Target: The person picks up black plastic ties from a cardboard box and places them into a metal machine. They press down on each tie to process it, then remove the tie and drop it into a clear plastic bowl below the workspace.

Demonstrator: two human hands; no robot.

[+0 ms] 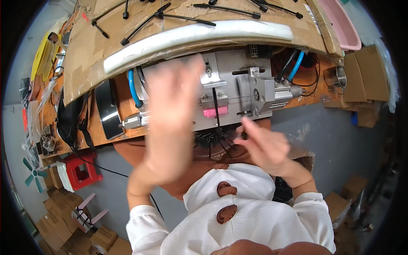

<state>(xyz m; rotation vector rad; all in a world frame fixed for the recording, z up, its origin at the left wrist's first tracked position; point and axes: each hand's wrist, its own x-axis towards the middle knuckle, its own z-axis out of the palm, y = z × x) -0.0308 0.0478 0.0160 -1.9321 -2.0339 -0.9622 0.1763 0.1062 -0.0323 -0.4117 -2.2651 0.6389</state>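
My left hand (172, 100), smeared by motion, is over the left side of the metal fixture plate (265, 111); its finger positions are unclear. My right hand (267, 146) is at the plate's front edge, thumb and fingers pinched on a thin black rod (239, 95), which is blurred and points away from me. Between my hands, another black rod (216, 106) lies across the fixture's middle clamp (213, 83), beside a pink block (215, 112). Below the plate's front edge, a bundle of black rods (208, 139) sits near my lap.
A cardboard sheet (93, 57) with a white foam strip (195, 40) covers the back; several black rods (187, 18) lie on it. A metal cylinder block (265, 95) stands right. A phone (108, 109) lies left, a metal cup (335, 76) right. A red stool (83, 170) stands below left.
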